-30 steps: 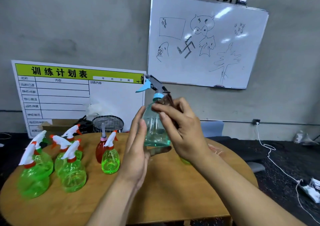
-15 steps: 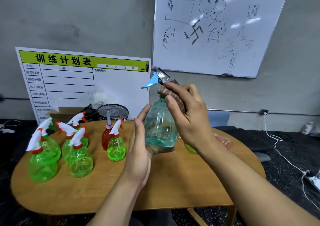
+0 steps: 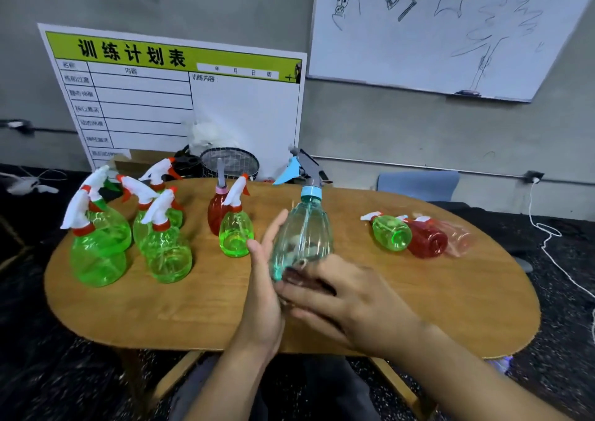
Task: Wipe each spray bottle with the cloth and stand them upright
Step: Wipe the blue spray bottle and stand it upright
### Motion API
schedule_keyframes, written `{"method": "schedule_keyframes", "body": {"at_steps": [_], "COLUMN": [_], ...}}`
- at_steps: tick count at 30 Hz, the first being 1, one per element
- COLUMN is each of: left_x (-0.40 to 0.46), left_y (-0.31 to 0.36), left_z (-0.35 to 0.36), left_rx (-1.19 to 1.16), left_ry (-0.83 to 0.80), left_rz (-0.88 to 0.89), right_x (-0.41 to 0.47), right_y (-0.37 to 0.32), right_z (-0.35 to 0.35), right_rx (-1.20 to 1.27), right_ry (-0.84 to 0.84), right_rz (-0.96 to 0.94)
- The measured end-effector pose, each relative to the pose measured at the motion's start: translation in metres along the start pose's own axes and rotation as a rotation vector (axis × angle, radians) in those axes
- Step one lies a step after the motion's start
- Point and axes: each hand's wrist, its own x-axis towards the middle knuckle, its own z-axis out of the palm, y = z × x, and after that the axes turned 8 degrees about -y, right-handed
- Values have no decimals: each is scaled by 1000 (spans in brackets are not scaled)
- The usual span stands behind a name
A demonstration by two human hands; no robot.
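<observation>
Between the two hands the teal spray bottle [image 3: 301, 240] is being held just above the table [image 3: 450, 308], its long axis running up and slightly away from the fingers, with the blue collar and grey trigger head farthest from them and the base nearest; the left hand [image 3: 262, 295] is pressing its straight, upward-pointing fingers flat against the bottle's left flank, not curling round it; the right hand [image 3: 341, 301] is reaching in from the right with its fingers lying across the bottle's lower end, and something dark is showing under those fingertips that is probably the cloth, though the blur is making that hard to confirm, so I cannot tell how firmly that hand is gripping. Beyond the left fingers, well to their left, the upright green bottles [image 3: 128, 237] are standing in a cluster, with a small green bottle [image 3: 235, 227] and a red bottle [image 3: 216, 208] standing nearer, just past the fingertips. Off to the right of the right hand, well apart from it, the lying bottles [image 3: 415, 235] are resting on their sides, bases pointing toward the person. Judging from this, the coming move is turning on the base: it is sitting right at the right fingers, already nearly upright, so setting it down is looking like a short lowering with the left palm steadying.
</observation>
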Motion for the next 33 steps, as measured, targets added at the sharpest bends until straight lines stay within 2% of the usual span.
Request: {"method": "schedule_keyframes", "body": {"at_steps": [2, 6, 8, 10, 13, 19, 22, 24, 26, 28, 30, 33], "left_x": [0, 3, 5, 9, 11, 6, 4, 3, 4, 2, -1, -3], "left_y": [-8, -22, -29, -35, -49, -70, -74, -77, -78, -77, -77, -77], "left_z": [-11, -30, -37, -44, -59, -84, -94, -100, -101, -102, -104, -106], "left_rx": [5, 56, 88, 107, 95, 46, -9, -14, 33, 93, 113, 105], "left_ry": [15, 41, 43, 33, 37, 64, 99, 101, 114, 100, 77, 68], "left_rz": [-35, -99, -118, -137, -175, -249, -261, -278, -290, -293, -277, -266], "right_x": [0, 28, 42, 46, 35, 2, 2, 12, 28, 45, 51, 44], "right_y": [5, 31, 42, 44, 31, 8, 7, 13, 26, 38, 38, 17], "right_z": [9, 21, 35, 56, 78, 118, 123, 121, 119, 121, 132, 144], "right_rx": [14, 218, 277, 289, 258, 116, 157, 220, 294, 341, 359, 305], "right_ry": [49, 324, 293, 187, 74, -30, -41, 39, 129, 126, 43, -27], "right_rz": [21, 521, 676, 688, 605, 202, 108, 225, 497, 715, 765, 700]}}
